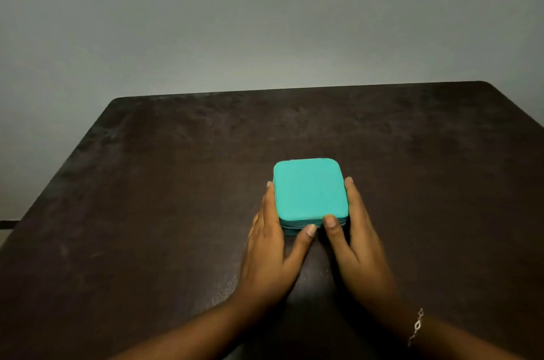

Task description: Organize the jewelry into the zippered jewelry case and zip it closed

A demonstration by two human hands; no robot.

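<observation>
A small square teal jewelry case with rounded corners lies closed on the dark table, its lid down. My left hand lies flat against the case's left side, thumb on the front edge. My right hand rests along its right side, thumb touching the front corner. Both hands cup the case between them. No loose jewelry is visible on the table.
The dark brown table runs to a far edge against a plain grey wall. A thin chain bracelet is on my right wrist. The table's left edge slants down toward the lower left.
</observation>
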